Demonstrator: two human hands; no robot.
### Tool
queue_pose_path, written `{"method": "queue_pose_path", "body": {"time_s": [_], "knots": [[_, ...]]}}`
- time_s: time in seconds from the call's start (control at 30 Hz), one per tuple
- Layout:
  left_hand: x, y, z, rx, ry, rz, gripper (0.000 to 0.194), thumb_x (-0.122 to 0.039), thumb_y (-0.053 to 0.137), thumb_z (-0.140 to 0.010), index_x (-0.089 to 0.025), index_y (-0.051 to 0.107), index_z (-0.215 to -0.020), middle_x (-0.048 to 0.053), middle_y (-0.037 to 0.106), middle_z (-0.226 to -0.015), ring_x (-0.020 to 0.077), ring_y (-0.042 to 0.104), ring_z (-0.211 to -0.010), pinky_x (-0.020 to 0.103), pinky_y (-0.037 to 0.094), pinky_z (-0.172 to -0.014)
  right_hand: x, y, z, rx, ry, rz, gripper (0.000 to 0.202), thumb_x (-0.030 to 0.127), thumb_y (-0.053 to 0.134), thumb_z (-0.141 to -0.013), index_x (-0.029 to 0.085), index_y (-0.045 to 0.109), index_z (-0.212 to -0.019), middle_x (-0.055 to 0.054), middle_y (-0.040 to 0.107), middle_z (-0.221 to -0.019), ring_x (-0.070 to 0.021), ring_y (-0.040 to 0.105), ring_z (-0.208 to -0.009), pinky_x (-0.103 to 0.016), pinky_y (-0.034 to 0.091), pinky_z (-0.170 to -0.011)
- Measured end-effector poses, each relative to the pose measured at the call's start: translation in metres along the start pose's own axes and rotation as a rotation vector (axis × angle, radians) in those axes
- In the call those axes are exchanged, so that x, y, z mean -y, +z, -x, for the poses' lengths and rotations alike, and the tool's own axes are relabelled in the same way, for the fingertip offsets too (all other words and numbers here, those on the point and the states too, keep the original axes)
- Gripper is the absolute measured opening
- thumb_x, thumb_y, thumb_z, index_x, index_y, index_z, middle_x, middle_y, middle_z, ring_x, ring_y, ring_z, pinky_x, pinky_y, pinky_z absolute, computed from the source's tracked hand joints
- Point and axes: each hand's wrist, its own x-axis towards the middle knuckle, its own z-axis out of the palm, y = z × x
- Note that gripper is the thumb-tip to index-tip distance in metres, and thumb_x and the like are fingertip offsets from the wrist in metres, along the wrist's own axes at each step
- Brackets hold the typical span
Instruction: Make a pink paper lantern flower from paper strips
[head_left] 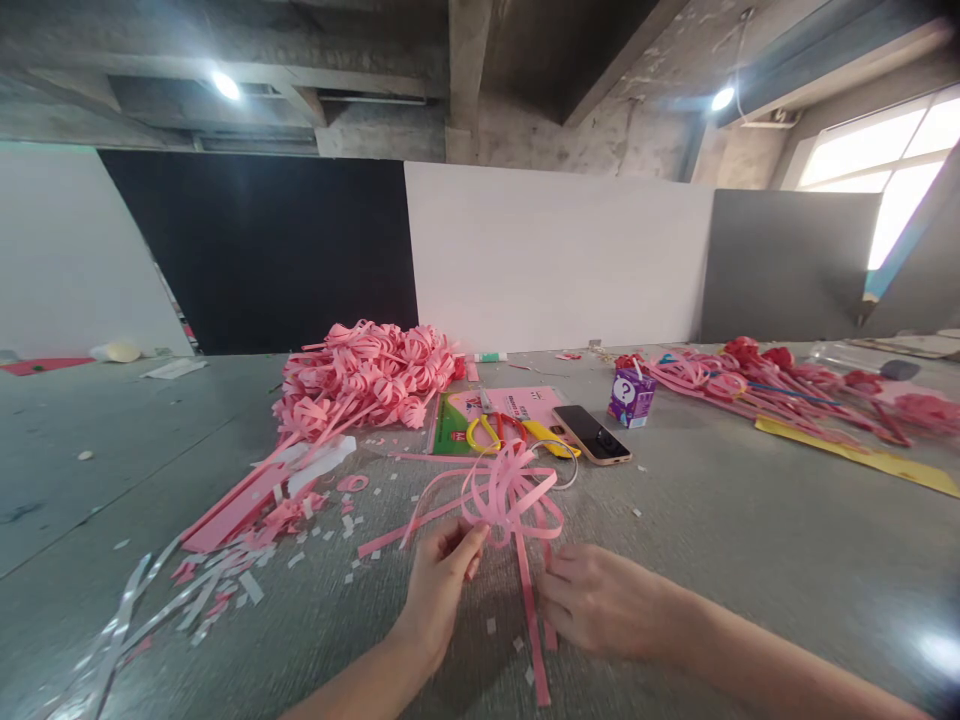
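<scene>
A flower of looped pink paper strips (510, 495) is in front of me, above the grey table. My left hand (448, 560) pinches its lower left edge between thumb and fingers. On the right, my right hand (574, 595) has its fingers closed around a hanging pink strip (550, 632) below the loops. Another long strip (531, 620) dangles between my hands, and loose ends stick out to the left. Behind the flower lie scissors with red handles (510, 428), a yellow-handled cutter (551, 438) and a metal ring (574, 470).
A heap of finished pink paper flowers (367, 375) stands back left, with pink strips (240, 510) and white scraps nearby. A phone (592, 434), a purple drink carton (631, 398) and a pink-green booklet (450, 425) lie ahead. More paper flowers (750, 385) and a yellow strip (855, 455) lie right.
</scene>
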Motion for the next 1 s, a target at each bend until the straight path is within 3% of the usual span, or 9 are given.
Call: {"method": "queue_pose_path", "body": {"time_s": [0.17,0.3,0.63,0.8,1.0], "knots": [[-0.002,0.001,0.001,-0.009,-0.008,-0.022,0.025,-0.034,0.059,-0.069,-0.016,0.048,-0.056,-0.007,0.035,-0.050,0.0074,0.028,-0.047,0.020,0.021,-0.046,-0.006,0.008,0.001,0.021,0.268,-0.200,0.007,0.018,0.049,-0.076,0.015,0.054,-0.079,-0.003,0.059,-0.076,-0.0138,0.051,-0.062,-0.025,0.035,-0.052],[0.000,0.000,0.001,0.008,0.000,-0.013,0.024,-0.035,0.058,-0.070,-0.016,0.049,-0.058,-0.007,0.035,-0.052,0.0079,0.029,-0.049,0.020,0.022,-0.047,-0.004,0.010,-0.001,-0.020,0.448,-0.452,0.013,0.008,0.046,-0.072,0.016,0.051,-0.081,0.000,0.057,-0.071,-0.0098,0.048,-0.058,-0.021,0.033,-0.050],[0.004,-0.003,-0.001,0.016,0.027,-0.052,0.024,-0.036,0.058,-0.071,-0.016,0.051,-0.061,-0.005,0.036,-0.054,0.0086,0.031,-0.050,0.020,0.025,-0.047,0.004,0.005,-0.011,-0.211,0.453,-0.704,0.017,0.019,0.041,-0.086,0.015,0.057,-0.083,-0.002,0.056,-0.074,-0.0106,0.050,-0.068,-0.022,0.041,-0.061],[0.005,-0.002,-0.001,0.023,0.045,-0.054,0.023,-0.035,0.056,-0.073,-0.016,0.051,-0.063,-0.005,0.036,-0.055,0.0084,0.030,-0.050,0.020,0.024,-0.047,0.013,0.011,-0.010,-0.257,0.467,-0.751,0.016,0.024,0.045,-0.084,0.017,0.059,-0.088,-0.003,0.059,-0.079,-0.0128,0.053,-0.073,-0.024,0.044,-0.066],[0.002,0.000,0.001,0.015,0.034,-0.063,0.026,-0.037,0.057,-0.071,-0.016,0.048,-0.058,-0.006,0.035,-0.053,0.0084,0.031,-0.049,0.020,0.025,-0.046,0.019,0.008,-0.013,-0.354,0.605,-0.832,0.012,0.015,0.052,-0.079,0.019,0.062,-0.076,-0.001,0.060,-0.075,-0.0108,0.054,-0.068,-0.022,0.044,-0.063]]}}
